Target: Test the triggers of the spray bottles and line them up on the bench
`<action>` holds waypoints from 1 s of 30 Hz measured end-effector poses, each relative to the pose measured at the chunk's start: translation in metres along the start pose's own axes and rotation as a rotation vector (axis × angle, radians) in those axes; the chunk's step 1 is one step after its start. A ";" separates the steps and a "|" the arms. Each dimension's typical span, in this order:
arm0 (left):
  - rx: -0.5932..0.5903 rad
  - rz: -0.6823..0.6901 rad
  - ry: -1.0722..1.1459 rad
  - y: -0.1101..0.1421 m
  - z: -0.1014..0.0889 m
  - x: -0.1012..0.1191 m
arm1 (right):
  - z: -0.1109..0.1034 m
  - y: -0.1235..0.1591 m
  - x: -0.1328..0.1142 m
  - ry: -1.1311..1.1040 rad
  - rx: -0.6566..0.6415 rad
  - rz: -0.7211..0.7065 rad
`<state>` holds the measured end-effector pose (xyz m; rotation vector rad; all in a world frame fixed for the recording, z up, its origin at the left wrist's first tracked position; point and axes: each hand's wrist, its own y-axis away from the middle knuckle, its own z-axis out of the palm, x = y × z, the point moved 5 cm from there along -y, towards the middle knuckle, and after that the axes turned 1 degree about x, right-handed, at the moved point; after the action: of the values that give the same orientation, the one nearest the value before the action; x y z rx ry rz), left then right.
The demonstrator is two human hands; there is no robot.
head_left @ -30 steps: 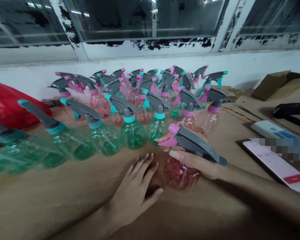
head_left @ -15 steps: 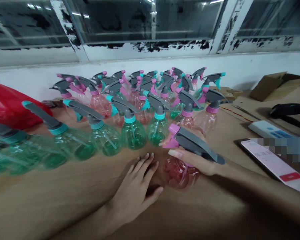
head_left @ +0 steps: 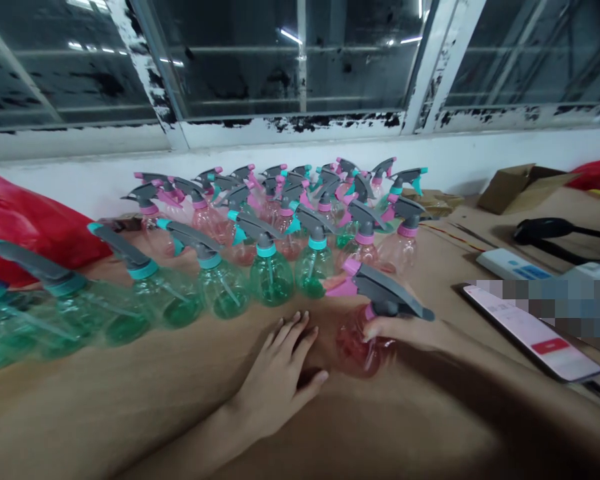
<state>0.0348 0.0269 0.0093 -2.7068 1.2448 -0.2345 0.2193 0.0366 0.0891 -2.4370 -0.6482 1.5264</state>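
My right hand (head_left: 400, 331) is wrapped round a pink spray bottle (head_left: 357, 350) with a grey and pink trigger head. Its thumb presses on the bottle just below the collar, and fingertips show behind the pink trigger; the rest of the fingers are hidden. The bottle stands upright on the brown tabletop (head_left: 180, 407). To its left, my left hand (head_left: 280, 377) lies flat on the table with fingers spread, holding nothing. Just beyond both hands runs a row of green spray bottles (head_left: 271, 277) with turquoise collars and some green liquid inside.
Several pink spray bottles (head_left: 210, 223) crowd behind the green row, near the white wall (head_left: 280, 150). A red plastic bag (head_left: 35, 227) sits at left. On the right are a phone (head_left: 530, 333), a white device (head_left: 513, 265), a black looped object (head_left: 540, 231) and a cardboard box (head_left: 520, 188).
My right thumb has moved down from beside the trigger head to the bottle's body below the collar. My left hand stays flat. The head view has tilted up and shifted slightly.
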 end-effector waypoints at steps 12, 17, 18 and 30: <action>0.054 0.011 -0.005 0.000 -0.001 0.000 | -0.004 0.027 0.005 0.237 0.042 -0.034; 0.068 0.021 -0.008 -0.004 -0.002 0.007 | -0.021 0.043 0.001 0.327 0.075 0.058; 0.075 0.028 -0.001 -0.005 -0.002 0.010 | -0.028 0.047 0.001 0.360 0.076 0.099; 0.125 0.165 0.085 -0.033 0.004 0.048 | -0.148 0.070 0.063 0.531 0.383 0.223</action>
<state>0.0914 0.0119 0.0157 -2.4967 1.4177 -0.3964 0.3929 0.0136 0.0785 -2.4935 0.0164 0.8790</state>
